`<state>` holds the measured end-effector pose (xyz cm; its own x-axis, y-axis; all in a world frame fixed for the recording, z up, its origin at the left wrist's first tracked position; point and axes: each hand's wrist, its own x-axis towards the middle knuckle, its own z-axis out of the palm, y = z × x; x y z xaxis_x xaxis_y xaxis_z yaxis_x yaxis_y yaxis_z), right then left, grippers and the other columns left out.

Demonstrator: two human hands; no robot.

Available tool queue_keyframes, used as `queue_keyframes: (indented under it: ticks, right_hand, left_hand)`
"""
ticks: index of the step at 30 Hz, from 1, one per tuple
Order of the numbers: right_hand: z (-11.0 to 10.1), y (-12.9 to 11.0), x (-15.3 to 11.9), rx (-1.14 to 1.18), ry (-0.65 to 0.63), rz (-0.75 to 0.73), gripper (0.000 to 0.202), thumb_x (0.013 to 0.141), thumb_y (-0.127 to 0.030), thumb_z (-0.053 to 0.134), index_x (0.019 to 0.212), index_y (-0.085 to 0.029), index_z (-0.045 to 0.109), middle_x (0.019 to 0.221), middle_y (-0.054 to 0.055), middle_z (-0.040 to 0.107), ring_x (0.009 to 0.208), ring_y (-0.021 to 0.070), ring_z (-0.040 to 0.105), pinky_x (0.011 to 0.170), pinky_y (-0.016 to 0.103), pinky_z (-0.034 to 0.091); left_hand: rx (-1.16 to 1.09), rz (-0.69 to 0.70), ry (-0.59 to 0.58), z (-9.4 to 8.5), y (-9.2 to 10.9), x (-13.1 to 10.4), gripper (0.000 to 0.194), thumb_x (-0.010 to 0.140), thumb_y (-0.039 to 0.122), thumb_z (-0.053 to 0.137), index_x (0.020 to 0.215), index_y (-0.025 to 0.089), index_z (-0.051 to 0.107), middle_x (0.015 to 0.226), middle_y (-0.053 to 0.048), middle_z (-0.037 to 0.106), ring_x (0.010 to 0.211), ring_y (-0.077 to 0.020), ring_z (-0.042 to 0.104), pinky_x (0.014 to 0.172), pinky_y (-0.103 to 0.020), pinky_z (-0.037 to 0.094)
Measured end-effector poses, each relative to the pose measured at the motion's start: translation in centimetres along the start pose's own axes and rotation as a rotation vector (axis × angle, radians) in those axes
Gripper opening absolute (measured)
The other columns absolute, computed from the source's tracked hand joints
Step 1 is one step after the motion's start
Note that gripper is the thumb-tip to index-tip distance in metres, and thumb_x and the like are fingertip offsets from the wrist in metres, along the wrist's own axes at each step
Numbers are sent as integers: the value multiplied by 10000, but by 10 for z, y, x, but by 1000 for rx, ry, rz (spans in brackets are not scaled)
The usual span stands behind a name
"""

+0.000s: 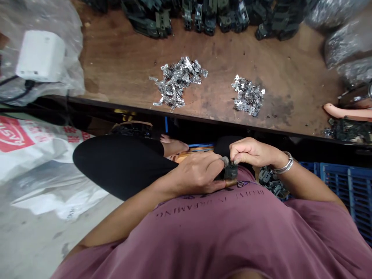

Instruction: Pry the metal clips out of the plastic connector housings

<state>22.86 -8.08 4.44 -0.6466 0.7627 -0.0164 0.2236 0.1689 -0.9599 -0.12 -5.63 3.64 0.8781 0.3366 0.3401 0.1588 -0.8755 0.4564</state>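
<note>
Close against my chest, my left hand is closed around a small dark block-shaped part, with finger coverings on some fingertips. My right hand, with a silver bangle at the wrist, is pinched at the top edge of that part; whatever lies between its fingertips is too small to make out. On the wooden table in front lie two piles of small shiny metal pieces, a larger pile on the left and a smaller pile on the right.
Dark parts line the table's far side. A white box with cables sits on plastic at the left. Clear bags and a pink-handled object are at the right. Blue crates and more dark parts stand below.
</note>
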Motion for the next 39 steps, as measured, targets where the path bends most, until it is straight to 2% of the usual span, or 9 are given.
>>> queue_keyframes:
  ticks: [3, 8, 13, 22, 28, 32, 36, 39]
  right_hand:
    - [-2, -2, 0, 14, -25, 10, 332, 944, -444, 531, 753, -201, 652, 703, -1, 637, 610, 104, 548, 597, 226, 426]
    - [-5, -5, 1, -11, -52, 24, 329, 936, -452, 546, 751, -208, 667, 691, 0, 637, 613, 111, 546, 607, 230, 423]
    - [-5, -3, 2, -47, -92, -4, 350, 954, -459, 513, 756, -210, 658, 693, -3, 629, 617, 107, 539, 611, 224, 411]
    - [-9, -13, 4, -271, -205, -108, 449, 1020, -457, 349, 798, -162, 606, 720, 16, 579, 657, 106, 496, 634, 227, 372]
    - [-4, -11, 8, -248, -237, -128, 449, 1024, -439, 353, 786, -157, 608, 712, 13, 569, 653, 100, 490, 633, 221, 371]
    - [6, 2, 3, -119, -126, -87, 406, 1005, -423, 430, 788, -147, 637, 707, 14, 592, 642, 90, 511, 621, 210, 389]
    - [13, 14, -9, 88, 49, 83, 375, 969, -453, 495, 918, -135, 688, 740, 18, 615, 634, 91, 528, 599, 213, 415]
    - [18, 22, -18, 281, 171, 208, 412, 936, -504, 528, 1045, -142, 693, 689, -8, 582, 582, 84, 493, 536, 204, 396]
  left_hand:
    - [31, 27, -3, 2, 0, 0, 363, 874, 487, 557, 690, 174, 560, 681, -44, 614, 664, -177, 614, 627, -290, 493]
    - [-10, -28, -25, 5, 0, 1, 375, 862, 510, 561, 681, 183, 547, 660, -27, 598, 638, -165, 602, 615, -285, 480]
    - [48, 14, -22, 8, -1, 1, 376, 872, 519, 544, 703, 183, 541, 663, -23, 609, 630, -157, 596, 595, -275, 445]
    - [82, 116, 89, 7, 2, 3, 311, 865, 420, 602, 691, 190, 485, 611, 0, 572, 552, -141, 546, 550, -282, 415]
    - [52, 120, 84, 9, 2, 2, 336, 903, 438, 553, 685, 196, 467, 601, 7, 562, 552, -139, 546, 542, -279, 407]
    - [56, 96, 95, 14, -1, -4, 340, 901, 455, 549, 699, 190, 482, 603, 2, 568, 554, -143, 553, 539, -279, 414]
    - [116, 33, 132, 17, -5, -6, 359, 881, 490, 569, 705, 187, 492, 590, 0, 560, 542, -151, 547, 522, -288, 404]
    - [130, 23, 151, 14, -8, -5, 339, 867, 475, 593, 711, 189, 495, 608, 0, 576, 559, -145, 559, 553, -279, 429]
